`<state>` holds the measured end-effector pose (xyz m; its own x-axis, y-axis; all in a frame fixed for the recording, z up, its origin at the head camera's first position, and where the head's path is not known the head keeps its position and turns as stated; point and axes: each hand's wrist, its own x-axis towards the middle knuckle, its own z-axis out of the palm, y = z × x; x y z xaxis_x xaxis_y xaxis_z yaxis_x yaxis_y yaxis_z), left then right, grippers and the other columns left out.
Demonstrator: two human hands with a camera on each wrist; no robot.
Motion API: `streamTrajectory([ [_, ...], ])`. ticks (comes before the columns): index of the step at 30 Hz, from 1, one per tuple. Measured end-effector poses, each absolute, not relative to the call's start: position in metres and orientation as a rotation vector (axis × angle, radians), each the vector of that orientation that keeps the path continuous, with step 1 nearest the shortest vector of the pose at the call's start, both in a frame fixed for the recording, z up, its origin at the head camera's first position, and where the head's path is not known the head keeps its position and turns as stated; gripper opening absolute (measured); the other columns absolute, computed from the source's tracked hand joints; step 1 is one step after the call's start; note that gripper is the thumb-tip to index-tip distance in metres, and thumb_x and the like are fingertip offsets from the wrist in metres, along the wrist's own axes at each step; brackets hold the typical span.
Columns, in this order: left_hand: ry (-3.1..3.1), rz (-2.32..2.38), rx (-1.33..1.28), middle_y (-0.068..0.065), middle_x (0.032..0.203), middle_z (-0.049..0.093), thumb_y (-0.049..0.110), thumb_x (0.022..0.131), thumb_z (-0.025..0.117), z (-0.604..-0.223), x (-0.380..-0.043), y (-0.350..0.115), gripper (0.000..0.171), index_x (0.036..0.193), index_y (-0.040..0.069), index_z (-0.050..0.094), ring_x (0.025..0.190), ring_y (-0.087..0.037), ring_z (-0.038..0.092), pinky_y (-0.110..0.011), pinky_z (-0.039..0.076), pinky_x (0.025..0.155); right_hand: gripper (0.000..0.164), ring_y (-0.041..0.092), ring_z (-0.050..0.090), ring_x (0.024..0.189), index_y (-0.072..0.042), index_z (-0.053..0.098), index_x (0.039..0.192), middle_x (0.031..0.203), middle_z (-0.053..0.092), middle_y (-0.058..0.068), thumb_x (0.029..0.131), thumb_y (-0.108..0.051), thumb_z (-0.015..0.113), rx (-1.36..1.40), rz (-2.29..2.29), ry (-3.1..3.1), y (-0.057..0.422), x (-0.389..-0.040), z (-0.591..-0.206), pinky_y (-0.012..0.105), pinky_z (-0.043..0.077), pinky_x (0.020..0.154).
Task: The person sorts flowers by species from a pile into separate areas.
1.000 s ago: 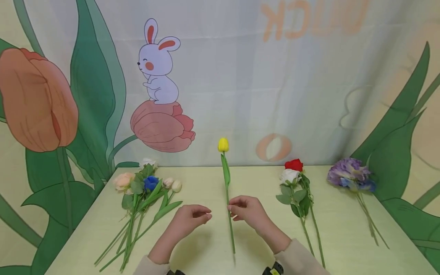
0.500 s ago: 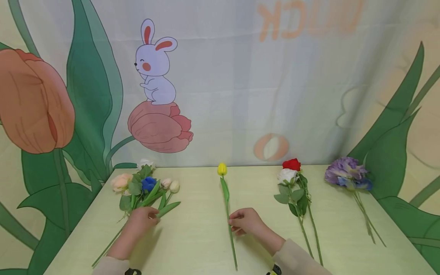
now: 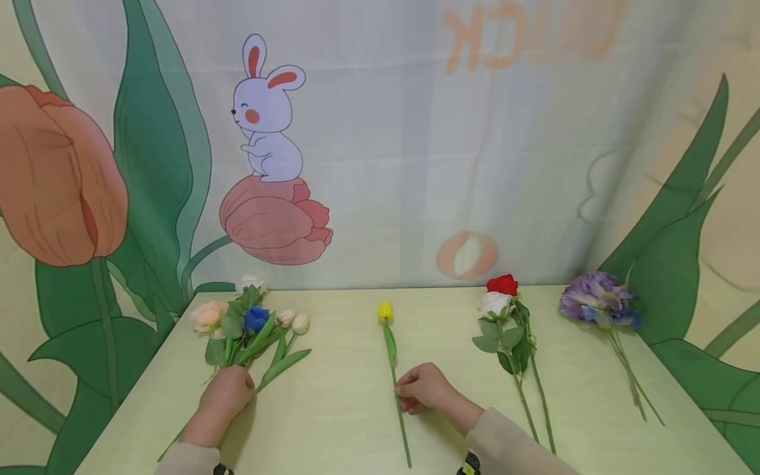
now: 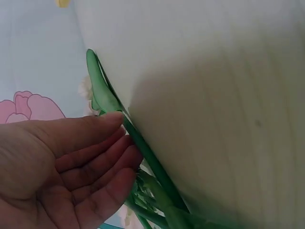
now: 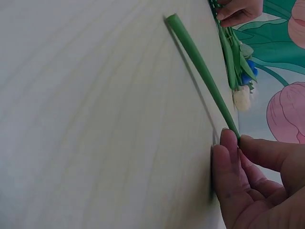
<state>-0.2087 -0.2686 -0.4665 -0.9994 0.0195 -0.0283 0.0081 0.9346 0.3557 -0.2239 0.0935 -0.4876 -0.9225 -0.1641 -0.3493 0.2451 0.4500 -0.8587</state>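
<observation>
In the head view my right hand [image 3: 427, 388] pinches the lower stem of a yellow tulip [image 3: 385, 312] between thumb and fingertips. The stem lies close over the table, its cut end [image 5: 174, 20] pointing away from the fingers in the right wrist view. At the left, my left hand [image 3: 227, 397] is in among the stems of a mixed bunch. Its thumb and fingers close on the green stem [image 4: 150, 155] of a pale tulip [image 3: 300, 323], just below a long leaf [image 3: 285, 368]. The hand hides most of the bunch's lower stems.
Beside the pale tulip lie a blue flower [image 3: 256, 320], a peach flower [image 3: 208, 316] and a white one [image 3: 252, 283]. A red rose [image 3: 502, 284] and a white rose [image 3: 494, 304] lie right of centre, purple flowers [image 3: 596, 297] farther right. A printed curtain [image 3: 380, 132] hangs behind the table [image 3: 332, 422].
My left hand has moved left from near the centre to the bunch and taken hold of a stem. My right hand has lowered the yellow tulip toward the table and drawn it nearer.
</observation>
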Motion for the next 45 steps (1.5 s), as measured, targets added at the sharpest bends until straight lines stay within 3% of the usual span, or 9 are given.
streamTrajectory([
  [4,3.089,0.5,0.03,-0.015,0.082,0.075,-0.003,0.076,0.064,-0.468,-0.209,-0.27,0.013,0.076,0.002,0.075,0.073,-0.027,0.069,-0.044,0.057,0.066,0.008,0.008,0.063,0.056,0.003,0.074,0.098,0.072,0.073,0.006,0.093,-0.002,0.071,0.051,-1.456,2.335,0.093,-0.226,-0.49,0.025,0.059,0.055],
  [16,3.087,0.44,0.054,-0.016,0.086,0.077,-0.003,0.077,0.065,-0.464,-0.209,-0.266,0.013,0.082,0.0,0.077,0.078,-0.033,0.072,-0.047,0.059,0.071,0.005,0.008,0.063,0.053,0.003,0.074,0.089,0.066,0.072,0.006,0.09,-0.001,0.073,-0.052,-1.386,2.403,0.085,-0.232,-0.49,0.025,0.058,0.053],
  [20,3.088,0.544,0.043,-0.003,0.061,0.057,-0.005,0.078,0.06,-0.461,-0.21,-0.261,0.022,0.059,0.006,0.059,0.058,-0.017,0.051,-0.032,0.043,0.054,0.005,0.008,0.062,0.052,0.002,0.073,0.085,0.067,0.071,0.006,0.089,-0.001,0.074,-0.083,-1.352,2.43,0.08,-0.234,-0.486,0.025,0.059,0.054],
  [24,3.085,0.665,0.074,0.004,0.056,0.037,-0.004,0.079,0.06,-0.452,-0.215,-0.252,0.031,0.055,0.012,0.049,0.056,-0.012,0.033,-0.026,0.029,0.055,0.007,0.008,0.061,0.051,0.002,0.073,0.082,0.065,0.069,0.006,0.089,-0.001,0.073,-0.093,-1.331,2.438,0.076,-0.235,-0.483,0.025,0.059,0.054],
  [28,3.08,0.774,0.122,-0.002,0.067,0.064,0.001,0.084,0.066,-0.44,-0.221,-0.239,0.013,0.073,0.002,0.072,0.064,-0.014,0.054,-0.031,0.045,0.06,0.009,0.009,0.061,0.05,0.002,0.072,0.079,0.064,0.069,0.007,0.088,-0.001,0.073,-0.081,-1.333,2.423,0.074,-0.235,-0.481,0.025,0.058,0.053],
  [31,3.045,0.908,0.103,-0.013,0.085,0.076,0.004,0.088,0.069,-0.43,-0.223,-0.227,0.011,0.09,-0.002,0.077,0.077,-0.021,0.068,-0.038,0.056,0.069,0.01,0.009,0.062,0.049,0.002,0.071,0.078,0.063,0.069,0.008,0.088,-0.001,0.073,-0.084,-1.336,2.416,0.073,-0.235,-0.482,0.025,0.058,0.052],
  [35,2.961,1.086,0.063,-0.017,0.096,0.078,0.007,0.092,0.07,-0.418,-0.224,-0.213,0.017,0.102,-0.004,0.077,0.082,-0.022,0.071,-0.037,0.058,0.07,0.011,0.009,0.063,0.05,0.001,0.072,0.079,0.064,0.07,0.008,0.089,-0.002,0.074,-0.095,-1.335,2.411,0.074,-0.236,-0.485,0.026,0.059,0.053],
  [40,2.901,1.219,0.065,-0.014,0.093,0.078,0.009,0.094,0.07,-0.41,-0.223,-0.2,0.017,0.104,-0.002,0.077,0.075,-0.016,0.068,-0.03,0.055,0.065,0.009,0.01,0.064,0.052,0.001,0.072,0.083,0.067,0.069,0.005,0.09,-0.005,0.073,-0.125,-1.343,2.421,0.084,-0.236,-0.486,0.026,0.059,0.055],
  [45,2.834,1.373,0.086,-0.016,0.091,0.078,0.008,0.094,0.069,-0.406,-0.22,-0.188,0.018,0.105,-0.005,0.076,0.076,-0.021,0.072,-0.031,0.059,0.068,0.008,0.011,0.066,0.061,0.001,0.072,0.091,0.077,0.071,0.008,0.092,-0.008,0.073,-0.204,-1.348,2.434,0.103,-0.231,-0.47,0.029,0.061,0.059],
])
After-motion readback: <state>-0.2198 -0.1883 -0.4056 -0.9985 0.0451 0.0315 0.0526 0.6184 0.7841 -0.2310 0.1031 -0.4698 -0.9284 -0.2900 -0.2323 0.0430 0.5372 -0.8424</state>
